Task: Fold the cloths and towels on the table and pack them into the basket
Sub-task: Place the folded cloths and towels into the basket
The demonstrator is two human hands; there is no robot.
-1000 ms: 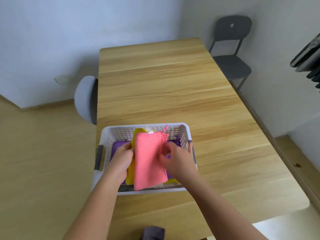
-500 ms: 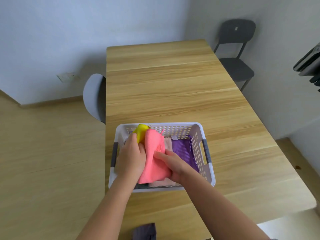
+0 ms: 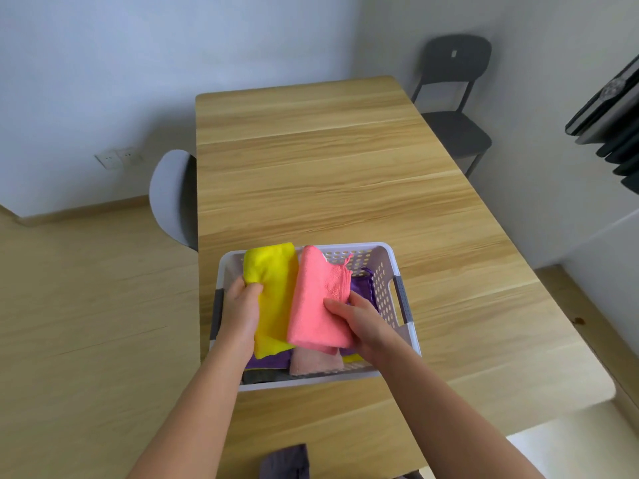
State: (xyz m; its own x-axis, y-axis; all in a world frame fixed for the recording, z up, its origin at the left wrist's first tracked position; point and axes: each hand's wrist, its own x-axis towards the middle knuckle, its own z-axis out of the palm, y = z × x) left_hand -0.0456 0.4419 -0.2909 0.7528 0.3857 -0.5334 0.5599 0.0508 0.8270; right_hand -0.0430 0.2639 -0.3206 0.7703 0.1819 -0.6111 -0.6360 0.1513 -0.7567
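I see left hand (image 3: 242, 316) at left side of basket (image 3: 382, 292), fingers curled, pinching yellow cloth (image 3: 273, 281). Pink cloth (image 3: 314, 305) over basket middle; right hand (image 3: 363, 323) pinches its right edge. I judge both cloths soft, light, floppy; best held at folded edge. Versus 0.5 s ago: the 2 cloths no longer bunched, now side by side.

Both bare forearms come up from the bottom edge to about lower centre. Left grip (image 3: 242, 316) pinches the yellow cloth (image 3: 273, 271), thumb on top; right grip (image 3: 363, 323) pinches the pink cloth (image 3: 313, 305).
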